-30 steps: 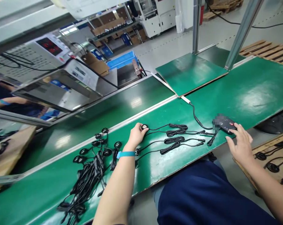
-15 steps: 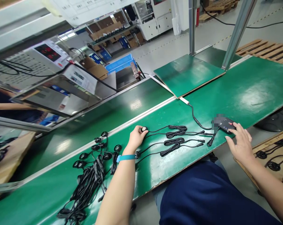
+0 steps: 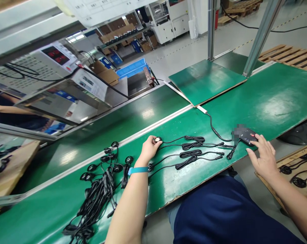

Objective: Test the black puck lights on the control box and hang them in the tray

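Pinched in the fingers of my left hand (image 3: 150, 148) is a small round black light-like piece (image 3: 158, 139) with a pale centre and a cable running right. My right hand (image 3: 264, 156) is open, fingers spread, with fingertips on the near right edge of a flat black control box (image 3: 248, 136) with a red mark. A short black lead with a connector (image 3: 230, 154) hangs off the box toward me. Between my hands lie several coiled black cables (image 3: 191, 153) with plug ends. Beneath my left wrist, another round black piece (image 3: 150, 167) is partly covered.
Left of my forearm, a heap of black cables with round heads (image 3: 98, 189) covers the green bench (image 3: 168, 193). A white plug piece (image 3: 202, 109) feeds the box's cable beside a raised green board (image 3: 206, 81). A wooden tray (image 3: 306, 149) with more round pieces stands at right.
The whole view has shifted slightly. Both hands keep their places, the left on the round piece and the right at the control box.
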